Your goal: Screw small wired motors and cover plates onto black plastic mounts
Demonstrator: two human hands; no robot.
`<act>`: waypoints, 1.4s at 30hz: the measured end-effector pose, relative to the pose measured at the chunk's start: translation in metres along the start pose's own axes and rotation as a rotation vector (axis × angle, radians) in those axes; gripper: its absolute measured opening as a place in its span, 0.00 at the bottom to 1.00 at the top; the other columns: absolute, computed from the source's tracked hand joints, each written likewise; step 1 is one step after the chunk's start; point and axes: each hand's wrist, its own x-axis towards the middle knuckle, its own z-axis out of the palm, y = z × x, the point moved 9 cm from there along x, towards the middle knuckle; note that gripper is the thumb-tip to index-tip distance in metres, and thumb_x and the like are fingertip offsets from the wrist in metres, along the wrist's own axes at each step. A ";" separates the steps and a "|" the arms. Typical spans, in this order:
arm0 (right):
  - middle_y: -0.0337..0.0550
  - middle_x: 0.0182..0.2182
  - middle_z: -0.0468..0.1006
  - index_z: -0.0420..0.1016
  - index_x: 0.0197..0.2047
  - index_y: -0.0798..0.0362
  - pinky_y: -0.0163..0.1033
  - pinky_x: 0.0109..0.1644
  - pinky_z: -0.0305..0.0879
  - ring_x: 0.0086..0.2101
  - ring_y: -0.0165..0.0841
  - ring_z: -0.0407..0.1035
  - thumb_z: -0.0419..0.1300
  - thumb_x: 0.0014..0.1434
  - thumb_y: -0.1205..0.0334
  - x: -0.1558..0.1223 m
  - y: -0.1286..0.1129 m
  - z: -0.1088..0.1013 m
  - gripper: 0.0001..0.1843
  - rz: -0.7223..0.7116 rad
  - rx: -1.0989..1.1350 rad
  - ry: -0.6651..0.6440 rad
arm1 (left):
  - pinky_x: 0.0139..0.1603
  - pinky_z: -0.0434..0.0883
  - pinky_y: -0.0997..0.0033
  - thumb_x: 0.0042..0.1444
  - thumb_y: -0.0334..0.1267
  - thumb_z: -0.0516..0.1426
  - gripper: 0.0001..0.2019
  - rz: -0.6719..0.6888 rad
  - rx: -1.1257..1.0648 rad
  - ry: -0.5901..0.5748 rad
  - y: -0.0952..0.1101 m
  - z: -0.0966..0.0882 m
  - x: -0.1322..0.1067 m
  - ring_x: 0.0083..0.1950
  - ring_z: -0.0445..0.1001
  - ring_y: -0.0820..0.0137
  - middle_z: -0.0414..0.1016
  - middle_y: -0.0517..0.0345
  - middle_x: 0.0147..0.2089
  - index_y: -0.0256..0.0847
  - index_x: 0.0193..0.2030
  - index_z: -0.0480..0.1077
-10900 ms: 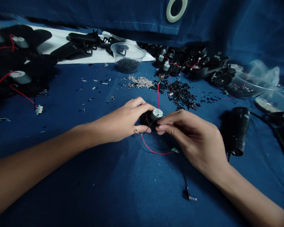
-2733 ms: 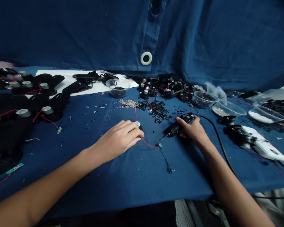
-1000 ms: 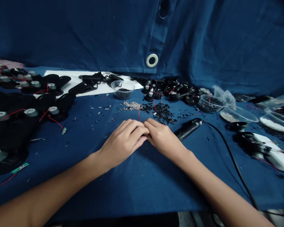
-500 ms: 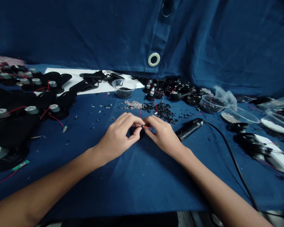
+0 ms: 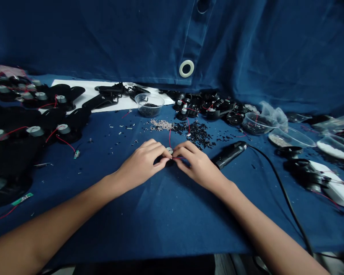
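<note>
Both hands work together near the middle of the blue-clothed bench [image 5: 172, 217]. The left hand [image 5: 141, 162] and right hand [image 5: 196, 164] meet over a small motor [image 5: 166, 160], which sits between them with its pale end cap [image 5: 169, 150] facing up. The left fingers [image 5: 157, 147] curl closed around the motor's body, while the right fingers [image 5: 183, 151] seem pinched nearly shut on a thin red wire [image 5: 178, 157] beside it.

The work in hand looks like handling that wire at the motor, and it calls for a steady pinch from both sides. Compared with half a second earlier, the end cap now shows between the hands.

A corded black pen-shaped tool [image 5: 230, 154] lies unheld at 2 o'clock, and a clear plastic tub of black pellets [image 5: 149, 105] stands at 12 o'clock.
</note>
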 end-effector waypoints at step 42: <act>0.52 0.23 0.74 0.56 0.59 0.63 0.54 0.34 0.68 0.27 0.49 0.72 0.51 0.50 0.29 -0.132 0.158 -0.078 0.48 1.333 -0.197 0.082 | 0.44 0.68 0.66 0.63 0.27 0.49 0.07 0.258 0.496 -0.248 0.014 0.028 -0.007 0.44 0.65 0.64 0.69 0.52 0.39 0.35 0.39 0.68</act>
